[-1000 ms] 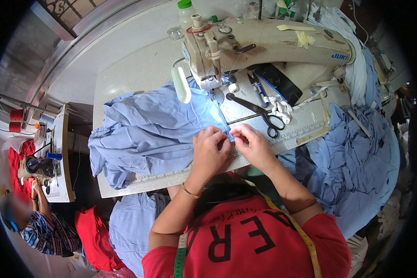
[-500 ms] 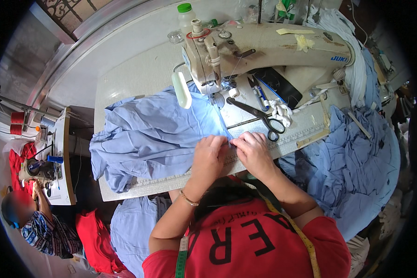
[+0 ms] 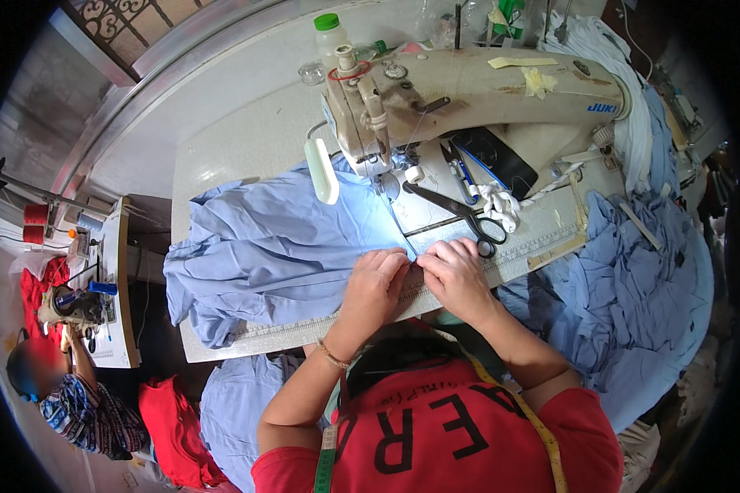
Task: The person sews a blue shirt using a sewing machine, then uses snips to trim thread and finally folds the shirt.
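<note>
Blue fabric (image 3: 279, 246) lies rumpled, its edge pinched by left hand (image 3: 376, 283) and right hand (image 3: 455, 275) fingers

Green-capped bottle (image 3: 330, 37) behind machine (image 3: 469, 90)

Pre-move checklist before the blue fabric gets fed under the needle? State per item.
1. Both hands on the cloth: ok. The left hand and right hand press the blue fabric at the table's front edge.
2. Fingers away from the needle area: ok, hands sit well short of it.
3. Fabric edge under the presser foot: cannot tell, the machine head hides it.
4. Scissors off the cloth path: ok, they lie on the machine bed to the right of the fabric.
5. Work light: ok, a bright patch falls on the fabric by the sewing machine.
6. Loose blue pile at right: not ok, it drapes against the table edge.
</note>
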{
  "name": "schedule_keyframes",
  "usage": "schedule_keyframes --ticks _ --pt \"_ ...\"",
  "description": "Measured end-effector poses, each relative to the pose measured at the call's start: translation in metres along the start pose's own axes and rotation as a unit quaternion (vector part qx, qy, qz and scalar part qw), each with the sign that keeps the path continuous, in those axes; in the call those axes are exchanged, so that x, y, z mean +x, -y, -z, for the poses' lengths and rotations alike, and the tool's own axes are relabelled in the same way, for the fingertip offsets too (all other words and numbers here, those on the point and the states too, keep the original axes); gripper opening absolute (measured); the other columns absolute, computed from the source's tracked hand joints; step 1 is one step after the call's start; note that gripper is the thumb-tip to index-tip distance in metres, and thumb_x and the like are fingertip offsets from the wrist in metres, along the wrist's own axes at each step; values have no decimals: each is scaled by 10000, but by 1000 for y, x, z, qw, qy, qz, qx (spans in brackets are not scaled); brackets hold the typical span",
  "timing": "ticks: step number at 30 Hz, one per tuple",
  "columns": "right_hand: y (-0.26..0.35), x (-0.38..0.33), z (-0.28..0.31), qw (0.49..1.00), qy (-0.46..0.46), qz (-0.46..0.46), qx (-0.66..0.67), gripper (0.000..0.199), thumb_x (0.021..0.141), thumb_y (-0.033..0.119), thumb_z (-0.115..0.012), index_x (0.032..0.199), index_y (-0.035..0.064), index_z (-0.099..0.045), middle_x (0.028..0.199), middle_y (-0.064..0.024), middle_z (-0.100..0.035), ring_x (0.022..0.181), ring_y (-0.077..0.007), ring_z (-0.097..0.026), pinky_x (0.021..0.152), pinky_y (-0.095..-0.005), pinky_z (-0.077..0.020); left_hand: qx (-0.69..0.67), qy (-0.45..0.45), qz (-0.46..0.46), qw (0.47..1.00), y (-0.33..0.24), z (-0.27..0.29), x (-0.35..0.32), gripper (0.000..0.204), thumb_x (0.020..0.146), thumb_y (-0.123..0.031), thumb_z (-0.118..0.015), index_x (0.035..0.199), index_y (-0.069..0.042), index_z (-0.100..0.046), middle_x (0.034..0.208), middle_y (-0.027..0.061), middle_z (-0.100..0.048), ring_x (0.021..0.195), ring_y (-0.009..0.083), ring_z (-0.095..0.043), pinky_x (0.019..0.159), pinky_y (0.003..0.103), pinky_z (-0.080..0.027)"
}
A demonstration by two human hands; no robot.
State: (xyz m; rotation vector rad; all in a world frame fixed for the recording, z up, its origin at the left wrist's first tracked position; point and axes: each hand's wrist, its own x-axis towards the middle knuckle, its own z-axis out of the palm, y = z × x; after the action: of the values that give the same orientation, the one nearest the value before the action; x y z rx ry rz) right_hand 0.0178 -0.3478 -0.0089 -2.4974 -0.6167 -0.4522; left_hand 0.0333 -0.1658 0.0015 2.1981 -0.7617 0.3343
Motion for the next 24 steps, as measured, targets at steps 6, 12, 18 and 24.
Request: schedule_keyframes --ticks 6,12,18,24 --pt "-1 0 -1 1000 -10 -1 10 178 795 107 -627 970 97 -661 877 -31 -563 888 -219 -552 905 -406 -361 27 29 -34 999 2 2 2 171 807 -21 -629 976 -17 -604 1032 111 -642 966 303 -589 836 385 -461" --pt "-3 -1 -2 999 -10 -17 36 161 802 102 -614 957 94 -659 883 -43 -571 895 -236 -554 901 -405 -361 94 87 -71 989 3 7 3 204 797 -63 -625 995 -19 -601 1087 102 -625 1010 278 -574 882 382 -441" --pt "-2 0 -2 999 -15 -15 45 153 792 83 -605 937 97 -653 894 -53 -581 902 -252 -554 886 -400 -359 104 105 -96 984 6 10 3 238 773 -73 -627 1004 -23 -595 1119 104 -609 1007 272 -567 884 378 -441" --pt "-3 -1 -3 999 -16 -11 42 161 779 80 -615 935 97 -650 900 -52 -579 899 -252 -555 882 -403 -361 57 97 -65 992 7 12 5 190 803 -35 -617 989 -11 -592 1102 123 -621 1003 303 -571 879 383 -449"
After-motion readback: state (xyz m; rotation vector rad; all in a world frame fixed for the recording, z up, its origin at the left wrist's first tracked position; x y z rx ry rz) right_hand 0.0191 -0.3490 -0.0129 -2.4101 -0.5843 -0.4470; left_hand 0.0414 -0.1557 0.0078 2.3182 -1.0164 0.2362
